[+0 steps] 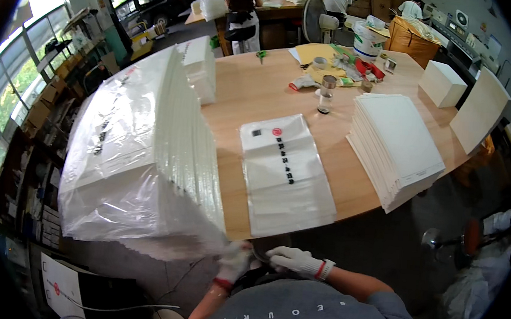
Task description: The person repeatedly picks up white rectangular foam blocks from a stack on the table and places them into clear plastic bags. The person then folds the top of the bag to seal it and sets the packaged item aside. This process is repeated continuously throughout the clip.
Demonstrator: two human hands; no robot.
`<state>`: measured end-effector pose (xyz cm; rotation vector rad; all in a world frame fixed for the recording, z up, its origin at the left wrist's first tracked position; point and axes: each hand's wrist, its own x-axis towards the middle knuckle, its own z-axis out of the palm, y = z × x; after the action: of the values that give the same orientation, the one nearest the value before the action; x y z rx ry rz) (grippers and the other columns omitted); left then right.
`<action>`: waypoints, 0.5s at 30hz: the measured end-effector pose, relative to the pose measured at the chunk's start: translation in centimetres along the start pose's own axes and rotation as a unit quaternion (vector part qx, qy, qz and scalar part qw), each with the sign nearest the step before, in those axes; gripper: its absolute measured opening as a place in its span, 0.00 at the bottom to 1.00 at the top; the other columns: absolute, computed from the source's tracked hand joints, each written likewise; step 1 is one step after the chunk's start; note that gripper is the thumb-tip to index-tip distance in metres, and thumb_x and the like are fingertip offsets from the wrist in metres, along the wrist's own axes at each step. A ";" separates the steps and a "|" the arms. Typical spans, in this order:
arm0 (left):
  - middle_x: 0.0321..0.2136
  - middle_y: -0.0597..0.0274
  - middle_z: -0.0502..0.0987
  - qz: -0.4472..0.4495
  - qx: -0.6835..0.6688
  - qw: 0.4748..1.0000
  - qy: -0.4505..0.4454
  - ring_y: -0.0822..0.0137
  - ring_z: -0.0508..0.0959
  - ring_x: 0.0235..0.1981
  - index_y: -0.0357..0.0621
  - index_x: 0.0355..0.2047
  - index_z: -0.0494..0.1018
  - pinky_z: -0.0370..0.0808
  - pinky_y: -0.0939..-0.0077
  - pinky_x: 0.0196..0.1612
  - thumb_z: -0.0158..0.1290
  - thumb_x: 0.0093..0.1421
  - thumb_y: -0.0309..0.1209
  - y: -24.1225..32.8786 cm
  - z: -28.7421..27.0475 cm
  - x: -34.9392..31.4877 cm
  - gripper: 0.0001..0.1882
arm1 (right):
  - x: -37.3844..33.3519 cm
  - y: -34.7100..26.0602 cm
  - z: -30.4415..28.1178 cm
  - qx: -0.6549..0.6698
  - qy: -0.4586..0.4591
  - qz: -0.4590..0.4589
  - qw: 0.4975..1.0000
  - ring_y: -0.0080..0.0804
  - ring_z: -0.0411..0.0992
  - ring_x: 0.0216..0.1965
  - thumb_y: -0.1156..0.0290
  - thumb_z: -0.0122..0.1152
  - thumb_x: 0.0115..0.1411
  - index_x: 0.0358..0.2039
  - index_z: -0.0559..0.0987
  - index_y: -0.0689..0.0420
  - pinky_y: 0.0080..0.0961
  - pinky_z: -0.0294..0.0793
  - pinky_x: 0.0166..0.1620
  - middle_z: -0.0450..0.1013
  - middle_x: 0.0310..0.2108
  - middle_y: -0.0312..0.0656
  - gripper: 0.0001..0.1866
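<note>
Both my hands wear white gloves and are low at the near table edge. My left hand (234, 263) is smeared by motion beside the near corner of a tall stack of clear plastic sleeves (119, 143); its fingers cannot be made out. To its right, my right hand (296, 261) has its fingers stretched leftward, with nothing visible in them. Just beyond the hands lies one flat plastic sleeve (286, 189) with dark print and a red round mark. A fanned stack of white sheets (398, 138) rests on the right.
On the wooden table (243, 80) are a glass bottle (326, 96), green scissors (261, 56), a white bucket (368, 42) and a white block (443, 84). A fan (316, 19) stands behind. Cables and a white-and-black panel (62, 285) are at lower left.
</note>
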<state>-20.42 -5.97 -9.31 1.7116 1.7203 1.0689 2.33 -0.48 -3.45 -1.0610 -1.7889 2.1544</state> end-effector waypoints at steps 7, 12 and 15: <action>0.31 0.54 0.75 0.149 0.224 0.962 -0.048 0.54 0.71 0.41 0.44 0.30 0.73 0.67 0.60 0.42 0.50 0.52 0.40 4.2 13.6 14.0 0.13 | -7.4 4.2 -3.9 0.215 0.230 0.080 0.946 0.26 0.72 0.32 0.63 0.48 0.62 0.50 0.68 0.61 0.22 0.75 0.37 0.72 0.36 0.42 0.19; 0.25 0.55 0.76 0.095 0.171 0.965 -0.175 0.58 0.74 0.34 0.43 0.26 0.73 0.68 0.65 0.34 0.47 0.55 0.43 2.1 13.2 17.8 0.16 | -7.0 4.3 -4.7 0.212 0.246 0.071 0.943 0.28 0.72 0.32 0.62 0.47 0.62 0.51 0.67 0.61 0.24 0.75 0.38 0.72 0.36 0.43 0.21; 0.16 0.56 0.73 0.024 0.060 0.988 -0.143 0.60 0.72 0.16 0.41 0.24 0.72 0.65 0.67 0.21 0.45 0.57 0.42 2.8 11.9 18.8 0.16 | -1.5 6.4 -7.6 0.371 0.133 0.003 0.919 0.26 0.71 0.33 0.62 0.50 0.61 0.50 0.67 0.61 0.22 0.73 0.37 0.71 0.36 0.41 0.21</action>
<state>-11.12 14.45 -10.48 1.8848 1.5946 0.7086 9.96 3.04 -8.99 -1.0610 -0.7274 2.2391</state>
